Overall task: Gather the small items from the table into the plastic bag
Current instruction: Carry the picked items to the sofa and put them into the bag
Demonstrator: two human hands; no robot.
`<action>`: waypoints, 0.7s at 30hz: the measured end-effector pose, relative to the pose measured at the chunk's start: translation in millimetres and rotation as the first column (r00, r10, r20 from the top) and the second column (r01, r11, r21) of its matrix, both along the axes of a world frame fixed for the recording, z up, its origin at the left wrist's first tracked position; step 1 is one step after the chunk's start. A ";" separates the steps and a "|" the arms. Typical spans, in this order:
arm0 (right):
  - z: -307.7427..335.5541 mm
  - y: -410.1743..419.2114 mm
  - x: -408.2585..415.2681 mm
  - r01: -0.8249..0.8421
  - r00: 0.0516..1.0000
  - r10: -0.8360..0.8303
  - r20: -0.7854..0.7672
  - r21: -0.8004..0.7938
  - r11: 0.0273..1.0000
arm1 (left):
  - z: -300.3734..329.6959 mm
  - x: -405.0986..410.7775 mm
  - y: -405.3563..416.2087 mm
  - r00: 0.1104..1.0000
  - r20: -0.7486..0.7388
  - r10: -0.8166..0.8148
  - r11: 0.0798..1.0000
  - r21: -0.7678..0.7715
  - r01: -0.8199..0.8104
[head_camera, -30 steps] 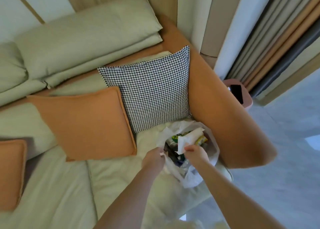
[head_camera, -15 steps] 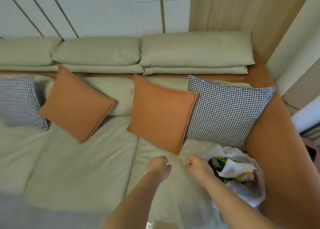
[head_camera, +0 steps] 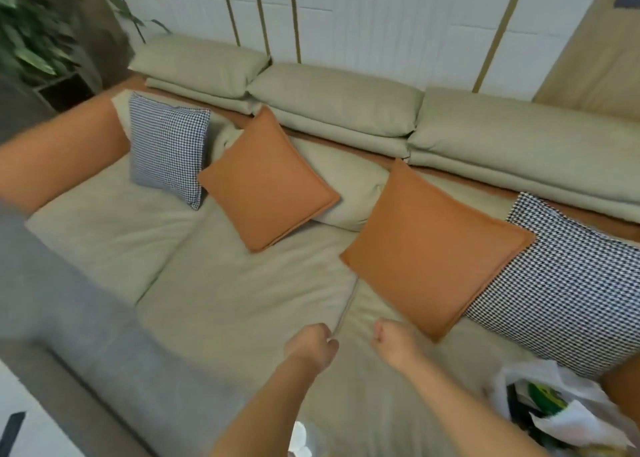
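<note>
View has swung left since a second ago — my hands are off the bag. Left grip (head_camera: 313,344) curled tight, holding nothing; right grip (head_camera: 393,344) likewise, both over the green sofa seat (head_camera: 242,304). Plastic bag (head_camera: 540,411) sits filled at lower right, mouth open — gathering looks nearly done. No table in view; orange cushions (head_camera: 433,248) and slatted wall (head_camera: 381,23) behind.

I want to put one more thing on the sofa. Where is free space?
The green seat cushion is bare between the left orange pillow and the grey sofa edge. The right end is crowded: white plastic bag, houndstooth pillow.
</note>
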State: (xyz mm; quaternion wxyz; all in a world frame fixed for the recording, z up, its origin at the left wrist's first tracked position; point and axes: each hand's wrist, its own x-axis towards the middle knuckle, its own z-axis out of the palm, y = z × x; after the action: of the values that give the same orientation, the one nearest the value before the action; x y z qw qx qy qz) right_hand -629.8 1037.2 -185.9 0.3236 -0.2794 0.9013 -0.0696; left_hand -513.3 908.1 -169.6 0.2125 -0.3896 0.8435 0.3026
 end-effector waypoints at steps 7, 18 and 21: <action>12.0 -126.0 70.7 -0.255 0.964 0.253 -0.076 -0.006 0.967 | -5.8 114.0 -111.9 0.983 0.033 0.179 0.983 -0.032 -0.178; 14.8 -290.1 209.2 -0.674 0.737 0.670 -0.096 -0.028 0.738 | -7.7 285.3 -198.0 0.814 0.061 0.577 0.816 -0.025 -0.577; 15.4 -323.8 240.9 -0.766 0.642 0.761 -0.096 -0.029 0.642 | -5.2 317.7 -201.8 0.727 0.057 0.684 0.729 -0.017 -0.684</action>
State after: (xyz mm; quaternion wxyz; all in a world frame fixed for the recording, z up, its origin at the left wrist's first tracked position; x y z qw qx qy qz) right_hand -389.0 713.4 -170.5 0.2791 -0.6465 0.7080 0.0536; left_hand -195.7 706.3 -174.9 0.1123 -0.6811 0.6332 0.3502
